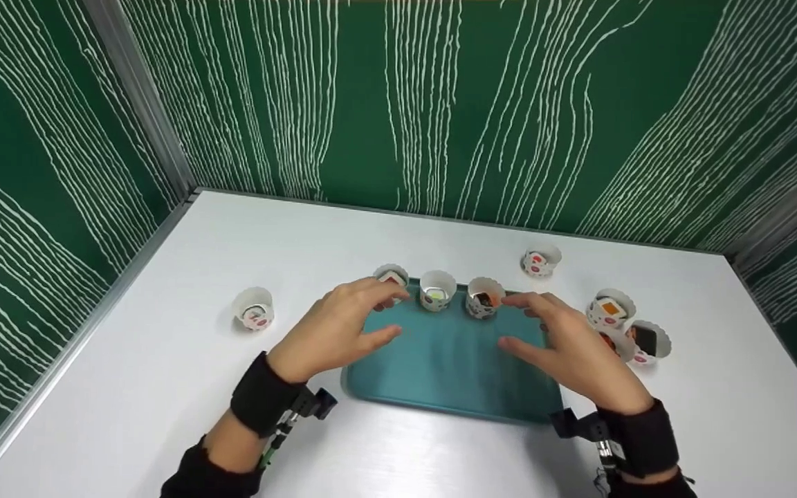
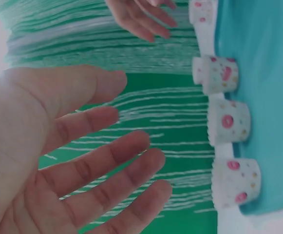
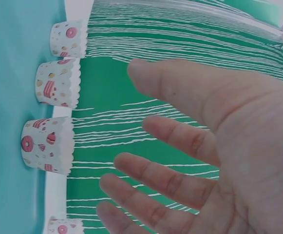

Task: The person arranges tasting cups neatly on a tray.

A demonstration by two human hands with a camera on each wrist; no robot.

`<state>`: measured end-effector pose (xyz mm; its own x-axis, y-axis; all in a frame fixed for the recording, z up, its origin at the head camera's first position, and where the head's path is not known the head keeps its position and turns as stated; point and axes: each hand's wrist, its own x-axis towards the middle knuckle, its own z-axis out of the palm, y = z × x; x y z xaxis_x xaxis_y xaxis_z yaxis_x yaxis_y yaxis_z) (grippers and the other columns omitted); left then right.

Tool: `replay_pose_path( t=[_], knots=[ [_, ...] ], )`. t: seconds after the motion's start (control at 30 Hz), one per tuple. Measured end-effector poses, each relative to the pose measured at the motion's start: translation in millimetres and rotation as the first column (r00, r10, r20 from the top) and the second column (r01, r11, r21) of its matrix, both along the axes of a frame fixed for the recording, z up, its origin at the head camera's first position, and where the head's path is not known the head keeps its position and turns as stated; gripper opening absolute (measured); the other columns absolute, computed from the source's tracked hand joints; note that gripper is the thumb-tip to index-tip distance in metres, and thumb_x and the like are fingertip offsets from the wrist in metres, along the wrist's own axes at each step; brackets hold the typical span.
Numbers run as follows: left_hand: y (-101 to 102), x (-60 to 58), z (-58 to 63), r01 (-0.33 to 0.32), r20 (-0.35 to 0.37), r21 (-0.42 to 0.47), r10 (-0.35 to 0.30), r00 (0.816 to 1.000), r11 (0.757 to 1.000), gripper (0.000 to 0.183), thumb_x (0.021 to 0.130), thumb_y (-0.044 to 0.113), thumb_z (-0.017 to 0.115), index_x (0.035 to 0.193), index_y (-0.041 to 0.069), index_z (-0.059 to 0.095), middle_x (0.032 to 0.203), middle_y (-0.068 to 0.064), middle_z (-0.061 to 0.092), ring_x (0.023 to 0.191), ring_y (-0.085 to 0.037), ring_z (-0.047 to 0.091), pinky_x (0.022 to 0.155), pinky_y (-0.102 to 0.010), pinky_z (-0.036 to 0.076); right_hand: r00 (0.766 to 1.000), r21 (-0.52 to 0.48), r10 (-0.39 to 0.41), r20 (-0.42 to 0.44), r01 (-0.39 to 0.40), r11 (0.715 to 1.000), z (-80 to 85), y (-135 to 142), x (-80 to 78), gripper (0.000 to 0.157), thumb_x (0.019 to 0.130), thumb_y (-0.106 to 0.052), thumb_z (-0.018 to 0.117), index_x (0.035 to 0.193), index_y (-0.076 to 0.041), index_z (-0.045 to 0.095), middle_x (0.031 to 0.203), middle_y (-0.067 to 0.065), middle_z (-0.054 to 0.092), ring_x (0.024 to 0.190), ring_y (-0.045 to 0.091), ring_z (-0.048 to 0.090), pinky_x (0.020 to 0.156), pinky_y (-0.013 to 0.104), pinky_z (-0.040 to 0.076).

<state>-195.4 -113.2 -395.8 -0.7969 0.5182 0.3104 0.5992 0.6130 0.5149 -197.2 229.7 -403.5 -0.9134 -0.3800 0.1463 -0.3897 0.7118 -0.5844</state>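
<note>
Both hands hover over a teal tray [image 1: 440,366], fingers apart and holding nothing. My left hand [image 1: 343,325] is above the tray's left side, nearest to a paper baking cup [image 1: 390,270] that it partly hides. Along the tray's back edge stand a middle baking cup [image 1: 437,290] with something yellow-green inside and a right-hand baking cup [image 1: 485,299] with a dark and orange content. My right hand [image 1: 571,339] has its fingertips close to that right-hand cup. In the wrist views, the left palm [image 2: 83,161] and the right palm [image 3: 199,161] hold nothing.
A lone baking cup [image 1: 253,309] stands left of the tray. Another cup [image 1: 542,263] is behind it, to the right. At the right, a cup with an orange square [image 1: 610,309] stands by a cup with a dark piece [image 1: 647,342] and one partly hidden. Green walls surround the white table [image 1: 184,360].
</note>
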Motion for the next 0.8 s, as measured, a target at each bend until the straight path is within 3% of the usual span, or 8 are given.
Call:
replay_pose_path(
  t=[0.17, 0.3, 0.57, 0.8],
  knots=[
    [-19.5, -0.4, -3.8, -0.109, -0.036, -0.018, 0.108, 0.993, 0.994, 0.046, 0.096, 0.017, 0.082, 0.139, 0.011, 0.068, 0.117, -0.009, 0.072, 0.107, -0.026, 0.071, 0.091, -0.045, 0.061, 1.0, 0.016, 0.007, -0.016, -0.007, 1.0, 6.7, 0.2, 7.2, 0.053, 0.099, -0.031, 0.08, 0.147, -0.017, 0.063, 0.144, 0.006, 0.067, 0.132, 0.031, 0.063, 0.105, 0.057, 0.053],
    [-36.9, -2.2, -7.7, -0.214, -0.048, -0.034, 0.212, 0.976, 0.976, 0.045, 0.093, 0.015, 0.084, 0.136, 0.01, 0.07, 0.12, -0.012, 0.072, 0.108, -0.029, 0.072, 0.089, -0.047, 0.062, 0.999, 0.033, 0.01, -0.031, -0.009, 0.999, 10.7, 1.1, 11.7, 0.05, 0.099, -0.03, 0.08, 0.146, -0.018, 0.064, 0.141, 0.004, 0.07, 0.127, 0.026, 0.066, 0.104, 0.055, 0.054],
    [-73.2, -8.0, -21.3, -0.401, -0.111, -0.065, 0.393, 0.913, 0.914, 0.045, 0.089, 0.011, 0.087, 0.13, 0.004, 0.071, 0.12, -0.021, 0.071, 0.109, -0.04, 0.071, 0.083, -0.054, 0.063, 0.997, 0.053, 0.019, -0.075, -0.015, 0.998, 19.6, -1.3, 21.2, 0.044, 0.099, -0.03, 0.08, 0.14, -0.02, 0.069, 0.136, -0.004, 0.071, 0.124, 0.018, 0.068, 0.103, 0.051, 0.056],
    [-92.9, -12.0, -28.1, -0.509, -0.086, -0.096, 0.502, 0.86, 0.855, 0.051, 0.087, 0.014, 0.089, 0.133, 0.001, 0.069, 0.121, -0.028, 0.067, 0.108, -0.045, 0.066, 0.082, -0.057, 0.061, 0.991, 0.04, 0.055, -0.122, -0.05, 0.998, 29.6, -3.7, 31.5, 0.039, 0.099, -0.029, 0.08, 0.136, -0.024, 0.07, 0.133, -0.01, 0.072, 0.122, 0.014, 0.069, 0.103, 0.049, 0.058]
  ],
)
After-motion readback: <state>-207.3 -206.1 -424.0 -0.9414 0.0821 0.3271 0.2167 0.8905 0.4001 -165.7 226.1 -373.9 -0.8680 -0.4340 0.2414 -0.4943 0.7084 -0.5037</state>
